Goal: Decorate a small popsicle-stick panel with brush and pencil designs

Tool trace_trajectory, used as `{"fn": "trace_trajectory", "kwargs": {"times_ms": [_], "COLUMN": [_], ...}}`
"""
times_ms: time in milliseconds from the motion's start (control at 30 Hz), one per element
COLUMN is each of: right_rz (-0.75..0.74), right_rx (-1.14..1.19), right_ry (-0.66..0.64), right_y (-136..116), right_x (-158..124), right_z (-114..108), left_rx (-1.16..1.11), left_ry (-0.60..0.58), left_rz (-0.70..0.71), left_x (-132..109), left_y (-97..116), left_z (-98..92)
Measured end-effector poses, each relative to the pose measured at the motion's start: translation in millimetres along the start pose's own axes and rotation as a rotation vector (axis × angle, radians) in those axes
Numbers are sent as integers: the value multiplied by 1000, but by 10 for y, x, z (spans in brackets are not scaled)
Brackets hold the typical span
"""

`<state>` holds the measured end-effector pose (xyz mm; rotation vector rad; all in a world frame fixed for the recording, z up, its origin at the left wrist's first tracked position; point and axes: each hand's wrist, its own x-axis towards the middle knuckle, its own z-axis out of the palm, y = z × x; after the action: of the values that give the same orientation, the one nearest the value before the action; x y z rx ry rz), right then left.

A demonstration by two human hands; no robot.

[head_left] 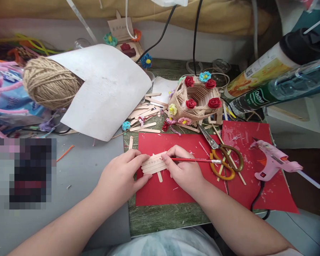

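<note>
My left hand (pixel 125 167) grips the left end of a small sign made of popsicle sticks (pixel 154 163), thumb below and fingers above. The sticks lie side by side, and one more stick juts out beneath them. Faint pencil marks show on the sign's face. In my right hand (pixel 182 169) is a red pencil (pixel 194 160), its tip against the upper part of the sign. Under both hands lies a red sheet of paper (pixel 154 193). Scissors with amber handles (pixel 216 145) rest on that sheet, just right of the pencil's end.
A pink glue gun (pixel 272 158) lies on the red paper at right. Behind stand a twine-wrapped stick box with flowers (pixel 180 103), loose popsicle sticks (pixel 144 112), a twine ball (pixel 50 83) and a white sheet (pixel 109 78). A bottle (pixel 258 97) and a tall can (pixel 264 67) lean at right.
</note>
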<state>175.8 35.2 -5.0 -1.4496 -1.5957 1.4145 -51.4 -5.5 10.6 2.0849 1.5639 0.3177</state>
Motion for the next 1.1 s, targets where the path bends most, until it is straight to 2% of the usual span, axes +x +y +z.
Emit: {"fn": "trace_trajectory", "kwargs": {"times_ms": [333,1100], "right_rz": [38,-57], "right_rx": [23,-54], "right_ry": [16,0], "right_y": [8,15], "right_x": [4,19], "right_z": [-2,-14], "left_rx": [3,-16], "left_ry": [-22,-29], "left_rz": [-2,-8], "left_x": [-1,6], "left_y": [-22,-9], "left_z": [11,8]}}
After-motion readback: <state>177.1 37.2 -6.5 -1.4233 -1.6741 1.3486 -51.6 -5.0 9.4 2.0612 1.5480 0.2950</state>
